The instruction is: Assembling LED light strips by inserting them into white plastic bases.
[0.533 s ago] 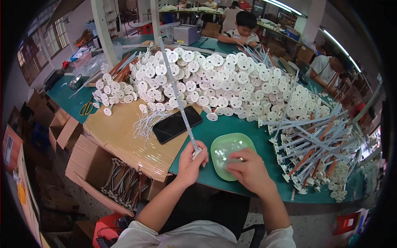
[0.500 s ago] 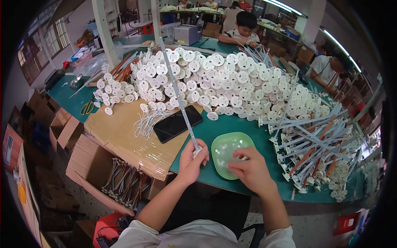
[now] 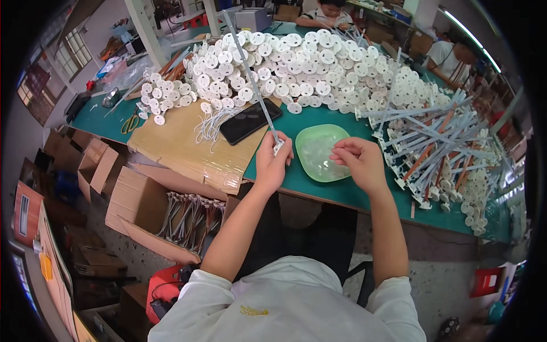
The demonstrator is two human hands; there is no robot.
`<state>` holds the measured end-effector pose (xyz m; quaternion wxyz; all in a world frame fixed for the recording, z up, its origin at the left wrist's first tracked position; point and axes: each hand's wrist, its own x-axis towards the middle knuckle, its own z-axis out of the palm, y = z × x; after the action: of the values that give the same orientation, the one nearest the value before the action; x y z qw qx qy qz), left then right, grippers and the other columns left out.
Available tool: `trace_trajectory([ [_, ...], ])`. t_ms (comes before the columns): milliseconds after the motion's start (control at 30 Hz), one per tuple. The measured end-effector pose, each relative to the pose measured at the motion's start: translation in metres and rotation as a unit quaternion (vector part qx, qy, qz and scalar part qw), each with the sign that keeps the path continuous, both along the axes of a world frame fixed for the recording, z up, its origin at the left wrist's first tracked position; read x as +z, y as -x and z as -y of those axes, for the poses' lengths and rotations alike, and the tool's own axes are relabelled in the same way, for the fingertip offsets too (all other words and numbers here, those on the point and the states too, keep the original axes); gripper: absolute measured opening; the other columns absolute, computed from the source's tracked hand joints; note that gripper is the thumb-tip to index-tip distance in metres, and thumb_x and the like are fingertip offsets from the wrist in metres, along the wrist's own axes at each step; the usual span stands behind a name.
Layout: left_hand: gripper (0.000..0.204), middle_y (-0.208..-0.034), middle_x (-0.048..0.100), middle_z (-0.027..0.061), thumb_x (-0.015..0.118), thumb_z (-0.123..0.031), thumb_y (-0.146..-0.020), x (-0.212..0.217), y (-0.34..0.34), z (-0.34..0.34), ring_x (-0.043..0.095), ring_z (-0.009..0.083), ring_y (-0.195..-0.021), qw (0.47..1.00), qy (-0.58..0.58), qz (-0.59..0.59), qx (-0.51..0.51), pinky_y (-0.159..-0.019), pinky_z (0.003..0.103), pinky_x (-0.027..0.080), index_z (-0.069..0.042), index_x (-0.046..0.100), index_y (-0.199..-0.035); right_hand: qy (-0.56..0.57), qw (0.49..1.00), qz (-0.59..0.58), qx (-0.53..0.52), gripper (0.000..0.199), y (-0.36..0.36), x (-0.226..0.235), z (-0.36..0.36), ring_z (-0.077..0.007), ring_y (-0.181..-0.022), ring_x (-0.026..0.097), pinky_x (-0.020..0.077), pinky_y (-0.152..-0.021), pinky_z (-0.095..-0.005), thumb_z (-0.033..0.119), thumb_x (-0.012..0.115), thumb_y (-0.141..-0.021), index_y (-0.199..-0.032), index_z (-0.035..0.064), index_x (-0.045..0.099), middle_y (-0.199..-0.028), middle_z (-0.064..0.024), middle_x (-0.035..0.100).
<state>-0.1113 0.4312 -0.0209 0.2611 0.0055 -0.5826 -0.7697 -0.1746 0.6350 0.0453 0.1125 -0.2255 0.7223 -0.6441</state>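
Observation:
My left hand (image 3: 272, 164) is closed around the white base of a long, narrow grey strip (image 3: 249, 74), which points up and away over the table. Small dots run along the strip. A shallow light-green dish (image 3: 307, 149) stands to the right of that hand, with small clear or shiny bits in it too tiny to name. Over the dish's right rim is my right hand (image 3: 364, 166), thumb and fingertips pinched together. Whatever may be between those fingertips is too small to make out.
Behind the dish lies a broad heap of white round discs (image 3: 296, 71). Strips with white bases (image 3: 439, 139) pile up at right. A black phone (image 3: 246, 122), white cords (image 3: 212, 125) and scissors (image 3: 130, 123) lie left. An open carton (image 3: 134, 196) stands below. Another person (image 3: 327, 18) sits across.
The view has tilted down, so the table appears higher. My right hand's fingers have drawn together and sit nearer the dish's right rim. My left hand still holds the strip.

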Motion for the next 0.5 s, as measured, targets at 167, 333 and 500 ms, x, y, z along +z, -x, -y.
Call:
trace_trajectory([
  [167,0.011,-0.069,0.055,0.0013,0.058,-0.014,-0.094,0.001,-0.003,-0.003,0.049,0.0061,-0.057,0.999,0.031,0.005,0.013,-0.053,0.022,0.038,-0.005,0.052,-0.095,-0.021,0.999,0.014,-0.028,0.009,0.003,-0.005,-0.01,-0.0157,-0.077,0.07,0.0564,-0.067,-0.0243,0.0,0.062,-0.089,-0.095,-0.0053,0.066,-0.087,-0.0115,0.07],
  [333,0.013,-0.068,0.056,0.0013,0.059,-0.016,-0.094,0.003,-0.008,-0.005,0.05,0.0061,-0.057,0.997,0.078,0.011,0.028,-0.052,0.022,0.039,-0.005,0.053,-0.093,-0.068,0.994,-0.078,-0.028,0.016,0.004,-0.009,-0.011,-0.0155,-0.073,0.069,0.055,-0.065,-0.0268,0.001,0.066,-0.084,-0.1,-0.0025,0.067,-0.088,-0.0103,0.071],
  [500,0.013,-0.067,0.057,0.0012,0.059,-0.016,-0.094,0.003,-0.007,-0.005,0.051,0.006,-0.056,0.996,0.085,0.015,0.03,-0.052,0.022,0.039,-0.005,0.053,-0.093,-0.254,0.885,-0.385,0.062,0.034,0.002,0.002,-0.003,-0.0284,-0.081,0.063,0.0512,-0.075,-0.0367,0.005,0.072,-0.071,-0.105,0.004,0.07,-0.095,-0.013,0.065],
])
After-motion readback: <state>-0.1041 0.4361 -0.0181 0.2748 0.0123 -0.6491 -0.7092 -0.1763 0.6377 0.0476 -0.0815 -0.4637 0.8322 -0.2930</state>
